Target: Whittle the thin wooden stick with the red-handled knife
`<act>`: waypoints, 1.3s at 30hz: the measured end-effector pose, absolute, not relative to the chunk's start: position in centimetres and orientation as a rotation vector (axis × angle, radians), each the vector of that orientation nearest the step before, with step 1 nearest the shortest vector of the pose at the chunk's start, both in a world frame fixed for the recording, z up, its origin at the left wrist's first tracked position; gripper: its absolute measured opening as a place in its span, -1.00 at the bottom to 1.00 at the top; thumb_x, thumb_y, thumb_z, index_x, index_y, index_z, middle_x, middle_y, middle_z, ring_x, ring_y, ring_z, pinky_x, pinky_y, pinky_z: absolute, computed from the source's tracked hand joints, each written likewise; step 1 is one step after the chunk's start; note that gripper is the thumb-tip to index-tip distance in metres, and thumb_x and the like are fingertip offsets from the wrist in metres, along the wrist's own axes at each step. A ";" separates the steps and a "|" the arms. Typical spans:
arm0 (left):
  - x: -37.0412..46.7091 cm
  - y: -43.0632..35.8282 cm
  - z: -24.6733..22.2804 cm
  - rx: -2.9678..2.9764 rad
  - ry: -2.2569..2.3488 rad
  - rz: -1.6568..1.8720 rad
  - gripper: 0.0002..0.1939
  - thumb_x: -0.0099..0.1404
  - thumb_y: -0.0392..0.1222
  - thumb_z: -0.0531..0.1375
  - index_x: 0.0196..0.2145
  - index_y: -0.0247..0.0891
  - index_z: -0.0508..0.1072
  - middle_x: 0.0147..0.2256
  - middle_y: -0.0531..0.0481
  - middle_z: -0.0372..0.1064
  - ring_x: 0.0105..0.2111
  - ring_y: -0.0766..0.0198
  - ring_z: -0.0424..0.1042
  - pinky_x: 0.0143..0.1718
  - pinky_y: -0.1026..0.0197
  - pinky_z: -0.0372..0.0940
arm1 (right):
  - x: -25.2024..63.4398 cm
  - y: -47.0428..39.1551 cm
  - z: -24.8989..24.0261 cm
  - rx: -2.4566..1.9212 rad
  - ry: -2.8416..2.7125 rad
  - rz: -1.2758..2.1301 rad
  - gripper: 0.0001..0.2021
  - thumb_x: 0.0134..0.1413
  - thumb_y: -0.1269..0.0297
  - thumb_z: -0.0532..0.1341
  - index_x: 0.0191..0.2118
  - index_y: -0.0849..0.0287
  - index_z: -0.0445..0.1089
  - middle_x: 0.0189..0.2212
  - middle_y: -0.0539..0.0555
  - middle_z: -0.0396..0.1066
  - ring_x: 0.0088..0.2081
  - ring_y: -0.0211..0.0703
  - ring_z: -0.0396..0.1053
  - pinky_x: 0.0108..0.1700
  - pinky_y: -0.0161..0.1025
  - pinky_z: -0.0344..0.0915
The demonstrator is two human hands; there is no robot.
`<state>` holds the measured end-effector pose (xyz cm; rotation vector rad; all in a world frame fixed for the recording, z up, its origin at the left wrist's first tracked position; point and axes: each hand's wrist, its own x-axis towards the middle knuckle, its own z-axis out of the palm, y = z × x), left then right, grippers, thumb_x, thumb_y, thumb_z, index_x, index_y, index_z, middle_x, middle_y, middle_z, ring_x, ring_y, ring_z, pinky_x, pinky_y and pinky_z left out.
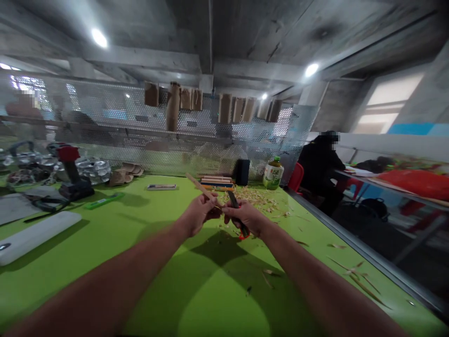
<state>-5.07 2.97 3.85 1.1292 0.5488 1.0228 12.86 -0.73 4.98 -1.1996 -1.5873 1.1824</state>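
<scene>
My left hand (204, 209) is closed around a light brown strip of bamboo or wood (197, 183), whose far end slants up and to the left. In my right hand (247, 216) is a knife (232, 199), its dark flat blade rising above my fingers. A bit of red shows at the knife's lower end below my palm. The fingertips of both hands nearly meet over the green table (147, 276), at the near end of the strip. Exactly where the blade meets the strip is hidden by my fingers. Pale shavings (259, 199) lie scattered just beyond my right hand.
A green-labelled bottle (273, 173) and a dark block (242, 172) stand at the back. To the left are a power drill (70, 164), a long white case (38, 236) and a green tool (104, 201). A person in black (319, 164) sits at right, beyond the table's edge.
</scene>
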 end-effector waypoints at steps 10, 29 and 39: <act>-5.1 3.4 3.2 1.030 0.643 1.015 -0.90 0.34 -0.22 0.06 -0.29 -0.29 0.30 -0.47 0.02 0.34 -0.50 0.34 0.38 -0.39 0.23 0.36 | 12.9 -0.2 4.4 -1.263 -1.638 1.003 -0.67 -0.05 0.00 0.26 -0.40 0.21 0.35 -0.62 -0.05 0.39 -0.69 -0.42 0.16 -0.66 -0.45 0.09; -3.9 0.1 4.2 1.115 0.630 0.857 -0.90 0.27 -0.18 0.08 -0.36 -0.25 0.25 -0.54 0.13 0.20 -0.66 0.47 0.18 -0.62 0.39 0.15 | 11.9 -0.8 5.4 -2.014 -1.941 -0.280 -0.77 0.20 0.17 0.04 -0.15 0.07 0.39 -0.33 0.09 0.49 -0.34 -0.14 0.39 -0.36 -0.31 0.06; -4.0 0.0 4.5 1.072 0.554 0.810 -0.90 0.25 -0.23 0.10 -0.29 -0.22 0.19 -0.47 0.17 0.18 -0.73 0.55 0.01 -0.75 0.44 -0.13 | 12.2 -0.5 5.3 -2.029 -2.067 -0.329 -0.77 0.18 0.31 0.03 -0.22 0.08 0.44 -0.35 0.10 0.52 -0.34 -0.14 0.42 -0.34 -0.31 0.11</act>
